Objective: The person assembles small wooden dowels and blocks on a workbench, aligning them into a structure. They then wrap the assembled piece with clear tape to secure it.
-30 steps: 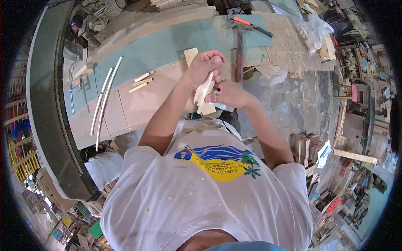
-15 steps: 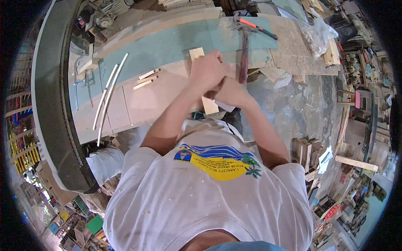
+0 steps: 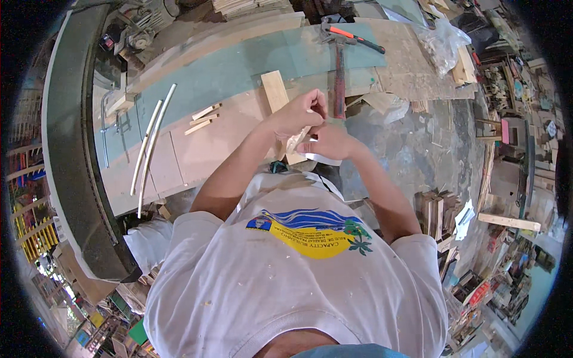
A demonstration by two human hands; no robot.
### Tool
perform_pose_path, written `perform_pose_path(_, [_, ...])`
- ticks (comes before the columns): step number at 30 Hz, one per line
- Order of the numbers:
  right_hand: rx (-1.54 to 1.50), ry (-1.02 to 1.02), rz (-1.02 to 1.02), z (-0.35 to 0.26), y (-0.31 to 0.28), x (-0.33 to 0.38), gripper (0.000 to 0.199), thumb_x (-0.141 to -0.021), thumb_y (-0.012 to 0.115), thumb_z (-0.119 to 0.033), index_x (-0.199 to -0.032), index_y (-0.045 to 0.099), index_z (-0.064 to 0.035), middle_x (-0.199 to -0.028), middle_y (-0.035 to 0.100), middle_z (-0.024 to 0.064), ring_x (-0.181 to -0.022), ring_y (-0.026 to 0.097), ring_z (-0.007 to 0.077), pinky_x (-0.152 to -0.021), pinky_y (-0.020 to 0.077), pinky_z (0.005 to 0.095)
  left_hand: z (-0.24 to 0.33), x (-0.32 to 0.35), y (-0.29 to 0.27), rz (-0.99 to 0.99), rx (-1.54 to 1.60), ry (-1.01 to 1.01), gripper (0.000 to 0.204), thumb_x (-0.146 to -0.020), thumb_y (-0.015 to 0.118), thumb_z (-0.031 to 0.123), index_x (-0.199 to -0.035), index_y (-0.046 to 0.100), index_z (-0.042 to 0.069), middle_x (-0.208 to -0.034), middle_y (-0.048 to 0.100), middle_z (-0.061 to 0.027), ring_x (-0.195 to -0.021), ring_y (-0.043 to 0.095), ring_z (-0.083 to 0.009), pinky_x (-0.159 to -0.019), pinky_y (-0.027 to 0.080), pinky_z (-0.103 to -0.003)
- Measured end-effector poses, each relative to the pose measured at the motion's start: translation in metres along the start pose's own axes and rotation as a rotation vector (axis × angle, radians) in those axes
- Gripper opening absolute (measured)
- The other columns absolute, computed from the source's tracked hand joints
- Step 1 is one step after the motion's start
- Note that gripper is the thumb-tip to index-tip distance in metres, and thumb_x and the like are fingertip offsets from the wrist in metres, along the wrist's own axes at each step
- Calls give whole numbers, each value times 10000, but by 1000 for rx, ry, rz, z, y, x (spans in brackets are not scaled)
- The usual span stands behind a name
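My left hand (image 3: pixel 298 114) is closed in a pinch above the near edge of the workbench. Close beside it, my right hand (image 3: pixel 330 141) is also closed, its thumb pointing left. A short pale wooden piece (image 3: pixel 296 139) slants between the two hands, and both seem to grip it; fingers hide part of it. Under my left hand lies a flat light wooden board (image 3: pixel 274 90), its far end showing beyond the knuckles. Something white (image 3: pixel 323 159) shows below my right hand; its kind is unclear.
Several short wooden sticks (image 3: pixel 203 118) and two long pale curved strips (image 3: pixel 153 146) lie on the workbench (image 3: pixel 209 146) to the left. Beyond my hands lie a hammer (image 3: pixel 339 80) and a red-and-black-handled tool (image 3: pixel 358 39). A dark machine beam (image 3: pixel 77 143) stands at far left.
My hands have turned and shifted, uncovering the small wooden piece between them. More of the flat board now shows past my left hand. The whole view has shifted slightly.
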State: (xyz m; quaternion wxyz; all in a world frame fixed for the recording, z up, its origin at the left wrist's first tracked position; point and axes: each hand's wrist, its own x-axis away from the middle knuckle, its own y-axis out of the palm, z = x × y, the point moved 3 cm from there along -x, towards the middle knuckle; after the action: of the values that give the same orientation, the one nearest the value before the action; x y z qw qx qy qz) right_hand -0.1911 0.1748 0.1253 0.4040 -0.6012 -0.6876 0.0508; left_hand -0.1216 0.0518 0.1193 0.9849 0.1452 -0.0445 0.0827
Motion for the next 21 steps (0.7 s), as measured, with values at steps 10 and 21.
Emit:
perform_pose_path(10, [-242,-67,255,7,3,-11,599,-866,742,-356,-1305,588,21,-1298,636,239,-1205,617,357,-1003,486,431,46,13,32,524,-1295,168,459,-853,699,497,-963,695,51,-978,663,-153,-899,684,-347,-795,560,-468])
perform_pose_path(21, [-94,58,178,-7,-8,7,597,-838,746,-444,-1259,660,-29,-1173,704,221,-1104,669,356,-953,501,430,22,-11,-23,250,-896,19,348,-877,663,326,-795,704,-9,-675,650,-162,-656,672,-243,-649,548,-409])
